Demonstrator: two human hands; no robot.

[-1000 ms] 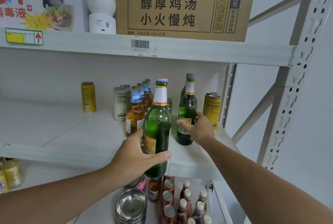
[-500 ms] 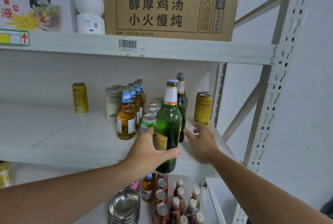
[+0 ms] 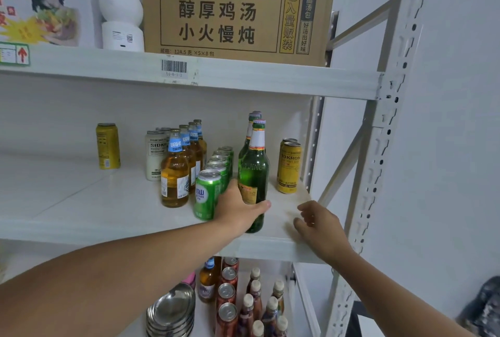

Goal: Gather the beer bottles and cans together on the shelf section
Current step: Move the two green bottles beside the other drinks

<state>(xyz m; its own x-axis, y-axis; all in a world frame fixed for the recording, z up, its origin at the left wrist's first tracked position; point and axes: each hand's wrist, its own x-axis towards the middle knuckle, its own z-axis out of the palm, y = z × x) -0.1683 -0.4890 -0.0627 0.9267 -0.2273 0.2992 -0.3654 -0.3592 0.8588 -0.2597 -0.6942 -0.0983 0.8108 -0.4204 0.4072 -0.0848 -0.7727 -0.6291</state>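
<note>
My left hand (image 3: 238,212) wraps the lower body of a tall green glass beer bottle with a white neck label (image 3: 254,174), which stands upright near the front edge of the white middle shelf (image 3: 81,201). A second green bottle (image 3: 250,133) stands right behind it. A row of green cans (image 3: 208,193) crowds my knuckles on the left — amber bottles with blue neck labels (image 3: 176,174) beyond them. Two yellow cans (image 3: 289,167) stand to the right. My right hand (image 3: 319,224) hovers empty, fingers loosely curled apart.

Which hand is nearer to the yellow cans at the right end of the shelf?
Right. The right hand hovers open just below and in front of the yellow cans; the left hand grips the green bottle left of them.
</note>
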